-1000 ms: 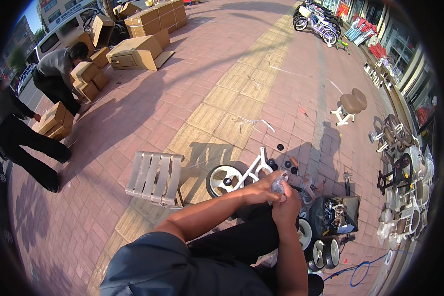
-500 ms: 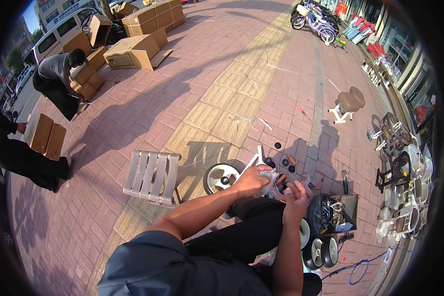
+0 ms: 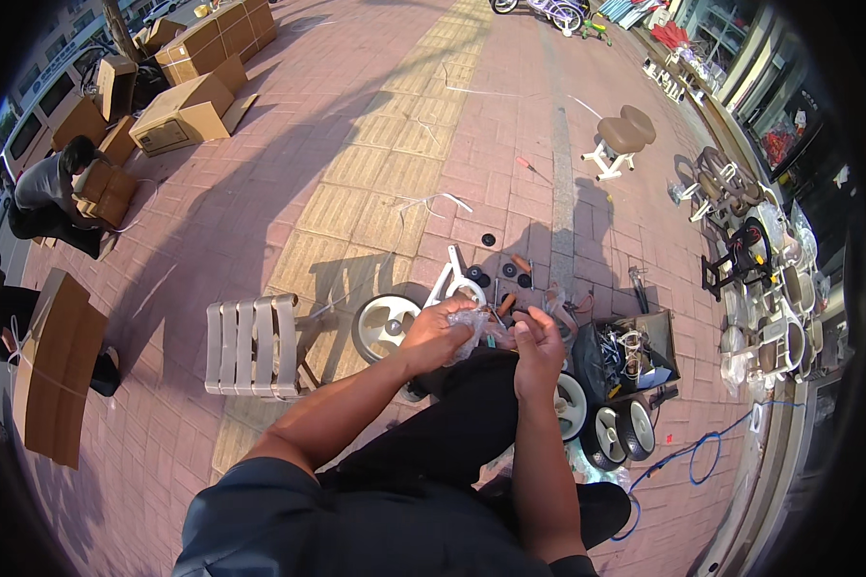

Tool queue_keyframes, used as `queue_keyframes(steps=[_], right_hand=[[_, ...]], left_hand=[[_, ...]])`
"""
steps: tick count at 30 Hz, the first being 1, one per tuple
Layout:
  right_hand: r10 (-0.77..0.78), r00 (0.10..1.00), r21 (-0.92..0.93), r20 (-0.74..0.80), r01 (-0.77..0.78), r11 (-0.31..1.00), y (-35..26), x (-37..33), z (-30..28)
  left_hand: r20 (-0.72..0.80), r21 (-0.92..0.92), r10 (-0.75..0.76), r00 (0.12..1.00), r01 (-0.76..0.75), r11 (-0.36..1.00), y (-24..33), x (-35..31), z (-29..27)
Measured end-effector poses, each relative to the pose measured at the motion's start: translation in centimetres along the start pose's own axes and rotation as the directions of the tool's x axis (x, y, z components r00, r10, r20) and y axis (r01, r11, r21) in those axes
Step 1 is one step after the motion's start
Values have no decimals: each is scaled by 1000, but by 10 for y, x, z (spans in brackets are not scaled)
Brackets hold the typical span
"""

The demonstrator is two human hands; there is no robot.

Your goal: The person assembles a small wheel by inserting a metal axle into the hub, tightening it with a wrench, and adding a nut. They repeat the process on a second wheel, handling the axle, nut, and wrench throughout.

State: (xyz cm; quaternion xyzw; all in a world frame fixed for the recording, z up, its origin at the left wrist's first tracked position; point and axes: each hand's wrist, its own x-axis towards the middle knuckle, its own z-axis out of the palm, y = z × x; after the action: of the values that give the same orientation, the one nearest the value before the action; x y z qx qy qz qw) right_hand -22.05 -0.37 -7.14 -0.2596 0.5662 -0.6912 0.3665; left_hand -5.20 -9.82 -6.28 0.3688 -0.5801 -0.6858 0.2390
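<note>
A crumpled clear plastic bag [image 3: 470, 330] is gripped in my left hand [image 3: 435, 338], its fingers closed round it above my knee. Just to the right, my right hand [image 3: 539, 348] is raised with its fingers curled toward the thumb; whatever they pinch is too small to make out. Beyond my hands lies a white metal frame part [image 3: 449, 273] beside a white wheel with a black tyre [image 3: 385, 327]. Small black round caps [image 3: 489, 239] and an orange-handled tool [image 3: 521, 262] are scattered on the paving.
A slatted stool [image 3: 252, 346] stands left. At right are a tool box [image 3: 669, 361], loose wheels [image 3: 635, 429] and a blue cable [image 3: 706, 460]. A brown-seated stool [image 3: 625, 137] stands farther off. Two people handle cardboard boxes [image 3: 60, 370] at left; white frame parts [image 3: 789, 341] line the shopfront.
The view has swung, so the scene sits farther left. My hands remain close together with the plastic bag in the left. At left, a person's box has come nearer.
</note>
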Motion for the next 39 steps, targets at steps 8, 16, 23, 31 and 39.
queue_keyframes(steps=[8, 16, 23, 31, 39], right_hand=[[-14, 1000, -47, -18, 14, 999, 3, -2, -1], [-15, 999, -30, -37, 14, 999, 0, -3, -5], [-16, 1000, 16, -24, 16, 1000, -1, -5, -13], [-20, 998, 14, -63, 20, 1000, -4, -6, -9], [-34, 997, -7, -68, 34, 999, -5, -7, -8]], left_hand=[[-53, -159, -50, 997, 41, 986, -19, -10, -10], [-38, 60, -18, 999, 20, 998, -17, -17, -2], [27, 122, -6, 1000, 3, 992, -34, -26, 8], [31, 270, 27, 999, -34, 962, -27, -34, 10], [87, 258, -26, 996, 3, 966, -30, -42, 17]])
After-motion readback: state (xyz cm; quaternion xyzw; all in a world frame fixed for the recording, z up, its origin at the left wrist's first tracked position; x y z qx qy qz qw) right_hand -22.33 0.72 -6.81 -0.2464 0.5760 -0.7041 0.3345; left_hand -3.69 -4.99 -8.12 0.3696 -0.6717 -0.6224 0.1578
